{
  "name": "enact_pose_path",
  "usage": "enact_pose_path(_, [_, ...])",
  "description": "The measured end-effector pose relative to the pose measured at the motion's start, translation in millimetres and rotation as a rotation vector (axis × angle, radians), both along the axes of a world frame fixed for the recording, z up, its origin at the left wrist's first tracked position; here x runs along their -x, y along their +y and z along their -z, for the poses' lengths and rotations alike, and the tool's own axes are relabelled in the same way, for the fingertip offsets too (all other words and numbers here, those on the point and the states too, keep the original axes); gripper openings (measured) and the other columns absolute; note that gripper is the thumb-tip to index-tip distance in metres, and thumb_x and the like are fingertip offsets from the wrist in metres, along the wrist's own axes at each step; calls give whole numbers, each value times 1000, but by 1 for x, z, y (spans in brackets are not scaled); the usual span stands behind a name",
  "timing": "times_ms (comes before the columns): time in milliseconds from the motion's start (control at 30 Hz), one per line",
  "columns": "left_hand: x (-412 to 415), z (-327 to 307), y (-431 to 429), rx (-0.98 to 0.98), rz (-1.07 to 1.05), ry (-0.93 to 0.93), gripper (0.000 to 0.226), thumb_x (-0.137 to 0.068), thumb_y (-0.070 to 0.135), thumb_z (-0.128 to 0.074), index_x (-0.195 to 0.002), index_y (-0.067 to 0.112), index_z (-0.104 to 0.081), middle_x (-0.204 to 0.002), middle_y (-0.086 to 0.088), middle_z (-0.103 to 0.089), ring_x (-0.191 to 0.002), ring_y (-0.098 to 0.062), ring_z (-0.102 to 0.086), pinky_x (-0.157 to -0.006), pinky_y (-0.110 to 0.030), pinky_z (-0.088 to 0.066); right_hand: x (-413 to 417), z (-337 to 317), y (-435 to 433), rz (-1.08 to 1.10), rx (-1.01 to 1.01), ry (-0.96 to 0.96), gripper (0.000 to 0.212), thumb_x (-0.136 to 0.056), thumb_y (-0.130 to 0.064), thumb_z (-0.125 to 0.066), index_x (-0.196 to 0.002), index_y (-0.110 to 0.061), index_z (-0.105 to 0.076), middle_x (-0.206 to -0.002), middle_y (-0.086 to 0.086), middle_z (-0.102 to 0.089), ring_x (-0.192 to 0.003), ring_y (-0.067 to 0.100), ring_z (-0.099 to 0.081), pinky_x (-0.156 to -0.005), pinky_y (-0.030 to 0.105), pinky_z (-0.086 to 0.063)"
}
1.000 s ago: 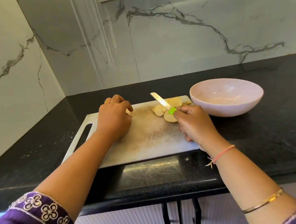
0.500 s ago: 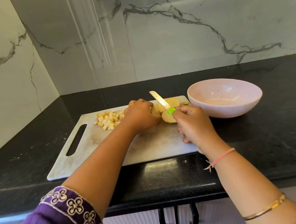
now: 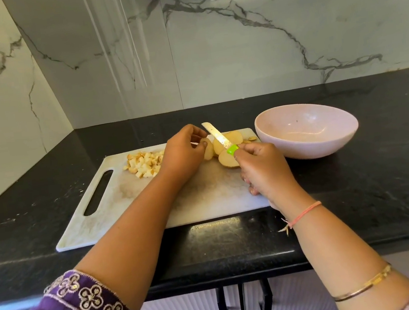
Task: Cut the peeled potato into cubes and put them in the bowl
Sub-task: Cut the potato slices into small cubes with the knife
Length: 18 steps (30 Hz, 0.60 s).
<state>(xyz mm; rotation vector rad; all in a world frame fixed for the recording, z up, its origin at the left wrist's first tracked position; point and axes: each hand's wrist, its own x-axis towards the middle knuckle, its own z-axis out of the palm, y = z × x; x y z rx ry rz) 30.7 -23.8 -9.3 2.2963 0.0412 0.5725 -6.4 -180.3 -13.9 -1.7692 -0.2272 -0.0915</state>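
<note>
A white cutting board lies on the black counter. A pile of small potato cubes sits at its far left part. Several round potato slices lie at its far right corner. My left hand pinches one slice and holds it on edge just left of the others. My right hand grips a knife by its green handle; the blade points up and away over the slices. A pale pink bowl stands right of the board, and I see no potato in it.
Marble-patterned walls close the corner behind and to the left. The black counter extends to the right of the bowl. Cabinet handles show below the counter's front edge. A small peel scrap lies at the board's far right corner.
My left hand moved right from the cube pile to the slices, uncovering the cubes, and picked up one slice. My right hand with the knife stayed nearly in place.
</note>
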Motion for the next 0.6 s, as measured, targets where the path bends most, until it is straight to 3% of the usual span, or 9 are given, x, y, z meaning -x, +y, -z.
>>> enact_pose_path(200, [6, -2, 4, 45, -48, 13, 11, -94, 16, -56, -100, 23, -62, -97, 11, -59, -79, -1, -53, -61, -8, -38, 1, 2, -1, 6, 11, 5, 24, -93, -17, -48, -91, 0, -65, -54, 4, -39, -54, 21, -35, -46, 29, -27])
enact_pose_path(367, [17, -1, 12, -156, -64, 182, 23, -95, 18, -54, -115, 18, -67, -115, -1, -65, -96, -10, -56, -78, -20, -41, 2, 0, 0, 23, 72, -23, 25, -92, -19, -49, -90, 1, -64, -55, 6, -40, -54, 22, -35, -54, 33, -31])
enact_pose_path(467, [23, -3, 16, -185, -83, 192, 33, -95, 22, -54, -128, 20, -58, -124, -2, -62, -110, -14, -57, -84, -20, -40, 2, -1, 5, 38, 188, -72, 24, -90, -20, -49, -85, -3, -65, -52, 2, -40, -51, 18, -36, -53, 33, -31])
enact_pose_path(600, [30, 1, 16, -168, -17, 236, 51, -88, 24, -60, -137, 18, -48, -131, 1, -58, -115, -14, -55, -89, -21, -40, 8, -3, 11, 34, 437, -162, 29, -90, -22, -48, -72, -1, -57, -52, 0, -38, -52, 19, -36, -51, 29, -27])
